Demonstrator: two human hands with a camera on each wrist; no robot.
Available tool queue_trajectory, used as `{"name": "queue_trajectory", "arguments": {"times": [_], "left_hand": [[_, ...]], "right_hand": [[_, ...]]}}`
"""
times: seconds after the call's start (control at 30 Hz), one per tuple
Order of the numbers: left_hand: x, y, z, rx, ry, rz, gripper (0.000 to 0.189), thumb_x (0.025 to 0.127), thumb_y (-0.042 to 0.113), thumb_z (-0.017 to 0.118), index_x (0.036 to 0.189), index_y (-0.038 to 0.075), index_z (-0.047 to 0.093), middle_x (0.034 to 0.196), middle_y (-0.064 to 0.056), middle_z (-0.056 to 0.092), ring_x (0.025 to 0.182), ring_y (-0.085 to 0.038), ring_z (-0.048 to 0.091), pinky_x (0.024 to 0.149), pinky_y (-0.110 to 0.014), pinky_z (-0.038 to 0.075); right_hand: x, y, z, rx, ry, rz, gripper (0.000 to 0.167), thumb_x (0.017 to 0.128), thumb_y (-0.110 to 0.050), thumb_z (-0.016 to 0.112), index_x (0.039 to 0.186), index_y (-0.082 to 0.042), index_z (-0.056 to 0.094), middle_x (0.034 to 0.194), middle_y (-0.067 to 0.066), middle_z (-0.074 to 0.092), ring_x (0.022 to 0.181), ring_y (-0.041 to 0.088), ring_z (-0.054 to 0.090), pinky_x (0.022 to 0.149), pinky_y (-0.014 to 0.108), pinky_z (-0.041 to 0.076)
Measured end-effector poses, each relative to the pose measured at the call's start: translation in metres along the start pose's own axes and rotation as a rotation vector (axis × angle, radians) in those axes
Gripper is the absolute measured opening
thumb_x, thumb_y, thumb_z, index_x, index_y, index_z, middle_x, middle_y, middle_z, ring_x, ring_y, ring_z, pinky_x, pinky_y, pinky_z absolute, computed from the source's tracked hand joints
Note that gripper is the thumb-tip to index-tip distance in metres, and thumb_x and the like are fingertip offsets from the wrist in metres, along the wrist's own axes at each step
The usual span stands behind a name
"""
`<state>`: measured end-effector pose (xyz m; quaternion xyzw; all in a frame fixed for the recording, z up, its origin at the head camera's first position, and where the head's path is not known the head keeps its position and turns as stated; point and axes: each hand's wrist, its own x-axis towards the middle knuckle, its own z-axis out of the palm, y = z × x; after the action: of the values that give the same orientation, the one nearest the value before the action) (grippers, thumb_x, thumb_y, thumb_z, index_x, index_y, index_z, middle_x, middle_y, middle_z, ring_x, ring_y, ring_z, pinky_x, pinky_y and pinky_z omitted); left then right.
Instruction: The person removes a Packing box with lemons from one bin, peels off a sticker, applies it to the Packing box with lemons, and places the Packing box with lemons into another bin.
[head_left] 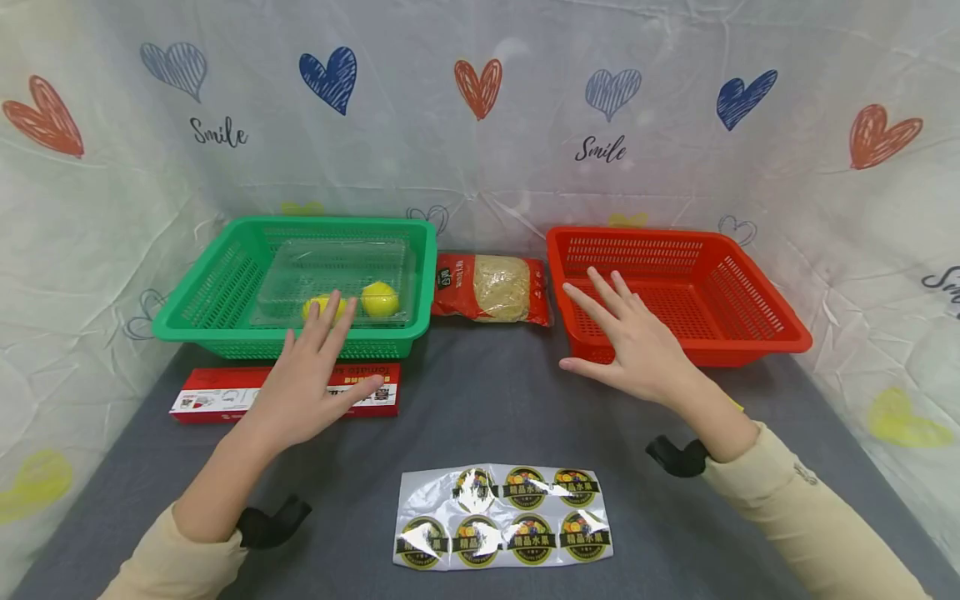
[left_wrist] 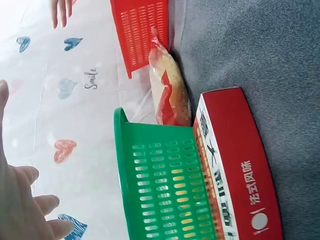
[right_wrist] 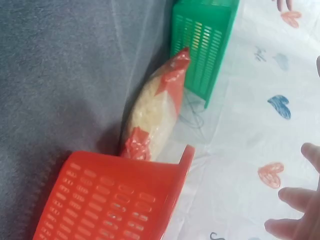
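The left hand (head_left: 303, 392) and the right hand (head_left: 637, 346) are well apart, raised, fingers spread, and neither holds anything. Nearest the left hand are the green basket (head_left: 225, 336), just beyond its fingers, and the red box (head_left: 375, 400), lying below it. The green basket holds a clear plastic container (head_left: 337, 257) and 2 yellow fruits (head_left: 380, 300); whether the fruits lie inside the container is hard to tell. The red basket (head_left: 750, 343) is just beyond the right hand. Between the 2 baskets, farther off than both palms, lies the noodle bag (head_left: 501, 287). The sticker sheet (head_left: 502, 542), with 7 round labels, lies between the forearms, nearer the body.

The container looks light, thin-walled and slick, likely to dent, so a gentle hold at 2 opposite sides suits it. The fruits look firm and round, apt to roll; cupping fingers suit them. The sheet seems floppy and glossy, best pinched at an edge.
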<state>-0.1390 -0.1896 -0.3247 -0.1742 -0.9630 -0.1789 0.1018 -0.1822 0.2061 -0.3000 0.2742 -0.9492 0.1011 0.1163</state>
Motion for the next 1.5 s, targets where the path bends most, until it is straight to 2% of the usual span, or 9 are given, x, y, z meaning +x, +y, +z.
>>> {"name": "queue_trajectory", "arguments": {"times": [0.17, 0.23, 0.43, 0.53, 0.9, 1.07, 1.33, 1.4, 1.5], "left_hand": [[-0.008, -0.007, 0.000, -0.183, -0.016, -0.011, 0.087, 0.086, 0.043, 0.057, 0.148, 0.019, 0.001, 0.153, -0.007, -0.001, 0.137, -0.034, -0.003, 0.100, -0.066, 0.008], [-0.011, -0.009, 0.000, -0.257, -0.020, -0.012, 0.083, 0.088, 0.039, 0.055, 0.148, 0.020, 0.000, 0.153, -0.006, -0.001, 0.138, -0.033, -0.001, 0.100, -0.066, 0.010], [-0.016, -0.012, 0.003, -0.411, 0.001, 0.011, 0.071, 0.094, 0.030, 0.047, 0.148, 0.022, 0.000, 0.153, -0.002, 0.001, 0.138, -0.029, 0.004, 0.098, -0.066, 0.017], [-0.018, -0.013, 0.003, -0.481, 0.013, 0.017, 0.065, 0.097, 0.028, 0.041, 0.148, 0.019, 0.001, 0.153, -0.005, 0.003, 0.138, -0.030, 0.005, 0.100, -0.065, 0.013], [-0.023, -0.015, 0.000, -0.762, -0.001, -0.052, 0.052, 0.100, 0.037, 0.013, 0.148, 0.021, 0.002, 0.152, -0.010, 0.005, 0.136, -0.037, 0.007, 0.101, -0.064, 0.010], [-0.025, -0.017, 0.000, -0.906, 0.003, -0.067, 0.059, 0.097, 0.047, 0.009, 0.148, 0.018, 0.004, 0.152, -0.012, 0.008, 0.135, -0.039, 0.007, 0.102, -0.062, 0.008], [-0.026, -0.024, 0.001, -1.158, -0.005, -0.119, 0.066, 0.092, 0.058, 0.007, 0.148, 0.023, 0.006, 0.152, -0.010, 0.010, 0.135, -0.039, 0.007, 0.103, -0.061, 0.004], [-0.028, -0.026, 0.002, -1.198, -0.008, -0.116, 0.064, 0.093, 0.057, 0.004, 0.148, 0.025, 0.007, 0.152, -0.009, 0.012, 0.136, -0.038, 0.009, 0.107, -0.054, 0.009], [-0.030, -0.031, 0.002, -1.259, -0.016, -0.101, 0.062, 0.093, 0.054, 0.000, 0.148, 0.027, 0.009, 0.151, -0.007, 0.015, 0.136, -0.035, 0.012, 0.108, -0.034, 0.023]], "right_hand": [[0.005, -0.004, 0.001, 0.038, 0.003, -0.007, 0.086, 0.077, -0.060, 0.060, 0.146, -0.032, 0.017, 0.153, 0.000, 0.005, 0.138, 0.029, 0.005, 0.094, 0.056, 0.036], [0.008, -0.007, 0.001, 0.072, -0.006, -0.004, 0.085, 0.077, -0.059, 0.060, 0.146, -0.032, 0.017, 0.153, 0.000, 0.004, 0.138, 0.027, 0.004, 0.091, 0.057, 0.038], [0.017, -0.014, 0.002, 0.164, -0.005, -0.023, 0.085, 0.077, -0.056, 0.062, 0.146, -0.031, 0.019, 0.153, 0.001, 0.007, 0.138, 0.027, 0.005, 0.100, 0.059, 0.027], [0.022, -0.018, 0.003, 0.183, 0.000, -0.040, 0.085, 0.077, -0.056, 0.062, 0.146, -0.029, 0.020, 0.152, 0.001, 0.008, 0.138, 0.026, 0.006, 0.101, 0.056, 0.027], [0.044, -0.034, 0.007, 0.172, -0.003, -0.097, 0.084, 0.078, -0.059, 0.060, 0.146, -0.029, 0.020, 0.152, 0.004, 0.013, 0.138, 0.028, 0.010, 0.103, 0.051, 0.027], [0.052, -0.042, 0.010, 0.195, -0.017, -0.134, 0.082, 0.080, -0.053, 0.062, 0.146, -0.023, 0.024, 0.151, 0.007, 0.014, 0.136, 0.029, 0.016, 0.104, 0.050, 0.027], [0.066, -0.051, 0.017, 0.211, -0.021, -0.201, 0.078, 0.082, -0.045, 0.064, 0.144, -0.016, 0.028, 0.149, 0.011, 0.019, 0.132, 0.028, 0.027, 0.103, 0.045, 0.031], [0.069, -0.054, 0.019, 0.222, -0.034, -0.205, 0.077, 0.082, -0.044, 0.064, 0.144, -0.015, 0.028, 0.149, 0.011, 0.020, 0.132, 0.028, 0.028, 0.102, 0.045, 0.032], [0.075, -0.059, 0.022, 0.235, -0.060, -0.203, 0.076, 0.083, -0.045, 0.062, 0.145, -0.016, 0.027, 0.149, 0.011, 0.019, 0.131, 0.029, 0.030, 0.101, 0.045, 0.034]]}}
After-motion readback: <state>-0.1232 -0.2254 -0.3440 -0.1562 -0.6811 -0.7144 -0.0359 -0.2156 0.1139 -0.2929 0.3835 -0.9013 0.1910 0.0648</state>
